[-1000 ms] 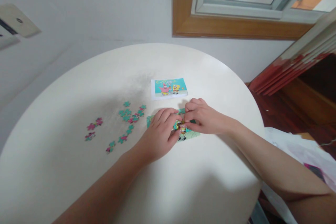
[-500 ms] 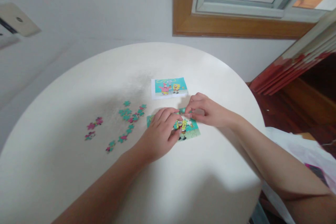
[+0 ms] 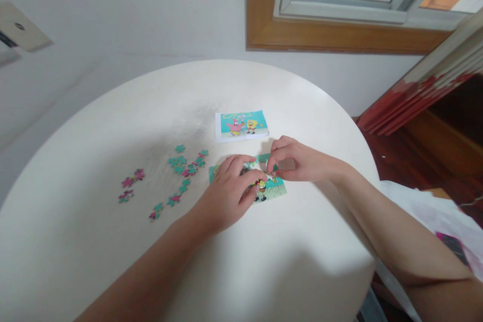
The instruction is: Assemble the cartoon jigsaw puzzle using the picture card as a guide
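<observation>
A partly assembled jigsaw puzzle (image 3: 278, 190) with a yellow cartoon figure lies flat on the white round table. My left hand (image 3: 233, 186) rests over its left and middle part, fingers apart, hiding much of the picture. At the puzzle's upper right edge, my right hand (image 3: 296, 160) pinches a small teal puzzle piece (image 3: 274, 168) between thumb and fingers. Just beyond the puzzle is a reference picture card (image 3: 241, 126) showing a pink and a yellow cartoon figure.
Several loose teal and pink puzzle pieces (image 3: 180, 162) are scattered left of my left hand. A smaller pink group (image 3: 128, 182) lies farther left. The table (image 3: 94, 251) meets a wall below a wood-framed window (image 3: 347, 35). White plastic (image 3: 418, 216) hangs at right.
My right hand has lifted slightly off the puzzle's upper edge, with a teal piece now showing in its fingers. My left hand's fingertips have shifted a little to the right over the figure.
</observation>
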Demonstrator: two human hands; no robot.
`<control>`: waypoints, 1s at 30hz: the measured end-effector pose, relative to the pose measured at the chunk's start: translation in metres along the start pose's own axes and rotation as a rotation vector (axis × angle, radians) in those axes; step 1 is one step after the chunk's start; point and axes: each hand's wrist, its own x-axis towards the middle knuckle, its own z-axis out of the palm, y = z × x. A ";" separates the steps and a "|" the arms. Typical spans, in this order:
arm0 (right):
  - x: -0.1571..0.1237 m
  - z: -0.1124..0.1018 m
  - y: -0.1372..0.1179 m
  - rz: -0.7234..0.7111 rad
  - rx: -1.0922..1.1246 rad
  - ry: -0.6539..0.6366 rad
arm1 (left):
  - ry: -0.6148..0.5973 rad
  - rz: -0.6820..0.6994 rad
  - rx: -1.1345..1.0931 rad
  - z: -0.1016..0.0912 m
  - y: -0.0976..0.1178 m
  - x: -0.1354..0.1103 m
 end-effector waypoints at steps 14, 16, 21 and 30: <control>0.001 0.000 0.004 0.019 -0.015 0.133 | 0.010 0.010 0.056 -0.002 0.002 0.001; 0.001 0.001 0.005 0.023 -0.022 0.149 | 0.012 0.001 0.048 -0.001 0.002 0.000; 0.005 0.004 0.010 0.060 -0.070 0.241 | 0.082 0.008 0.025 -0.007 0.002 0.002; 0.008 0.007 0.017 0.136 -0.100 0.341 | 0.100 0.056 0.010 -0.011 0.005 0.003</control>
